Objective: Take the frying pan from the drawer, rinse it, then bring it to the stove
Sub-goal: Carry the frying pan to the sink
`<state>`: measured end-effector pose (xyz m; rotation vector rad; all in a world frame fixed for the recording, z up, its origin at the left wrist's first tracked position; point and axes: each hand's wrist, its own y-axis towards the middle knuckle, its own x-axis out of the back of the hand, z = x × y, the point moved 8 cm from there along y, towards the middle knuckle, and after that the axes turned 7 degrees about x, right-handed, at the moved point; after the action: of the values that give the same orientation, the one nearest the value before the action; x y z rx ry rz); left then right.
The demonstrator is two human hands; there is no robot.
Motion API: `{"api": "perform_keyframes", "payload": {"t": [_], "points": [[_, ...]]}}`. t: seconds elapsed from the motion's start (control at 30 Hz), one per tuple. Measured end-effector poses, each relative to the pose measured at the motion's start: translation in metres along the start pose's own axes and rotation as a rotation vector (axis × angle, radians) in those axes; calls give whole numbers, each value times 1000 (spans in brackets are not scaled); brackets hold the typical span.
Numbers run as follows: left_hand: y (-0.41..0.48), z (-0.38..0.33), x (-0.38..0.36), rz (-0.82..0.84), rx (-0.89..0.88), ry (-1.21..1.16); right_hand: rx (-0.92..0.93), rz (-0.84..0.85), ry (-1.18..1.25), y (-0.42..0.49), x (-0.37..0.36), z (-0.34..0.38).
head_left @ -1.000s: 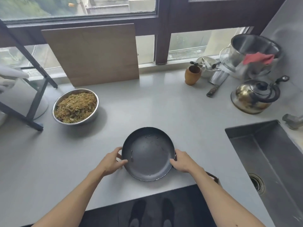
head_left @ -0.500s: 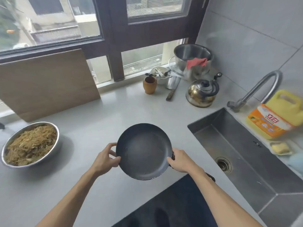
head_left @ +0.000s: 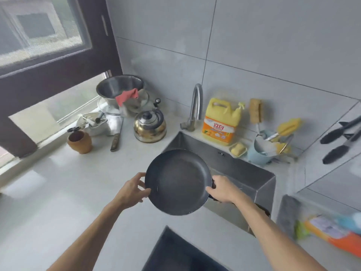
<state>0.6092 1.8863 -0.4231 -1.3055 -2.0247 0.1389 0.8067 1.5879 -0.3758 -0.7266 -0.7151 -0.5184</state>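
Over the sink's near-left corner, I hold the frying pan (head_left: 178,182) level: left hand (head_left: 131,190) pinching its left rim, right hand (head_left: 222,189) closed around the handle base. Sink (head_left: 242,173) basin lies open beyond; faucet (head_left: 196,103) stands well apart behind.

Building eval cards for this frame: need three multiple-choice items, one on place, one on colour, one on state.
1. Where does the kettle stand?
A. On the counter left of the faucet
B. Inside the sink
C. On the windowsill

2. What colour is the detergent jug?
A. Green
B. Yellow and orange
C. White

3. How is the frying pan held?
A. Lying on the counter, untouched
B. By one hand only
C. By both hands, left hand at the rim, right hand at the handle end

Key: 1 A, it sits beside the sink corner; 2 B, yellow body, orange label; 3 C, both hands grip it.
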Motion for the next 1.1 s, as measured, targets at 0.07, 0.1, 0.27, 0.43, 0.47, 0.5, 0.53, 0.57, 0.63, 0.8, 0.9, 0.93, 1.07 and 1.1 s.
{"api": "perform_keyframes", "payload": {"t": [0.07,0.1,0.27,0.43,0.47,0.5,0.53,0.57,0.63,0.8,0.9,0.93,1.07,1.1], "points": [[24,-22,-18,14,-3,19,-6,-2,4,13,20,-21],[35,-32,-26,19,-2,31,-2,1,5,20,28,-29],[87,-57,-62,59,52,99,-3,18,-30,58,51,-68],[149,-53,-83,83,108,194,-89,51,43,110,31,-123],[161,-54,-86,83,112,214,-109,51,62,120,24,-133],[172,-56,-88,84,101,241,-125,48,74,130,18,-141],[183,-58,-91,92,85,265,-137,44,78,139,12,-146],[196,-57,-94,103,77,282,-148,43,78,148,7,-151],[219,-48,-99,138,90,285,-162,44,75,165,-6,-161],[276,-3,-126,195,163,315,-200,41,114,206,-50,-192],[304,21,-146,212,192,379,-216,57,140,225,-82,-213],[311,28,-154,221,194,403,-220,61,147,230,-92,-219],[336,54,-177,268,180,494,-240,63,170,243,-127,-242],[343,62,-182,275,180,528,-240,62,174,246,-135,-247]]}}
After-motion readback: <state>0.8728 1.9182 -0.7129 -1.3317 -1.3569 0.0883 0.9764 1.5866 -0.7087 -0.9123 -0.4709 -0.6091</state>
